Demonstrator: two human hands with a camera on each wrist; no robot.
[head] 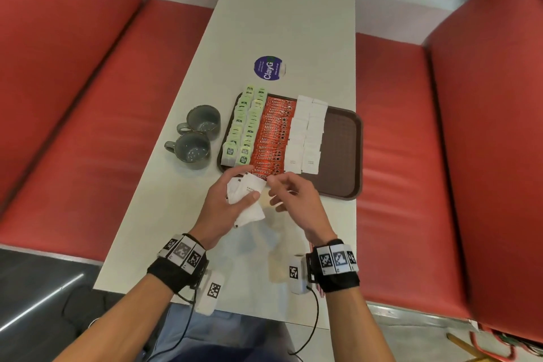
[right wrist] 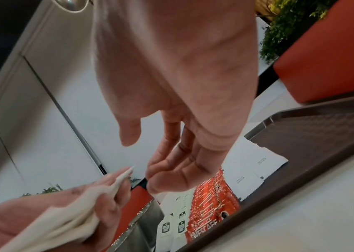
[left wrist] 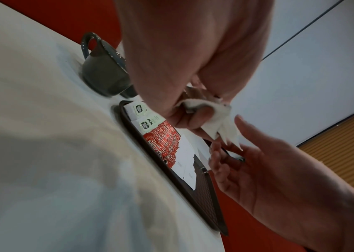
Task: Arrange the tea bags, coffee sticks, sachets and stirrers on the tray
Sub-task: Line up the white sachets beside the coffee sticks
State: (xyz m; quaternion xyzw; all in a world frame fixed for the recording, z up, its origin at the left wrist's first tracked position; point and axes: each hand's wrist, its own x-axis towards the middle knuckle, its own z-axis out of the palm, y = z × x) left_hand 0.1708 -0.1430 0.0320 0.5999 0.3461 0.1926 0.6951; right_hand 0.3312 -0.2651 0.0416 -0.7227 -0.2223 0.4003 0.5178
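Two long red padded benches flank a narrow white rectangular table, the largest things in view. On the table lies a dark brown rectangular plastic tray, its right part bare and textured, its left part filled with three blocks of packets. From the tray's left edge these run: two columns of pale green tea bags with dark labels, then an overlapping column of red coffee sticks, then two columns of plain white square sugar sachets. Just left of the tray, on the table, two grey speckled ceramic mugs stand upright and close together, handles turned left. Beyond the tray a round purple sticker is stuck on the tabletop. Just above the tray's near edge the left hand grips a small bunch of white sachets, fingers and thumb curled round them so the corners fan out toward the other hand. The right hand hovers just beside that bunch, fingers loosely bent and spread with the thumb near the fingertips, holding nothing that the wrist views show. Both wrists carry black straps with square black-and-white marker tags.
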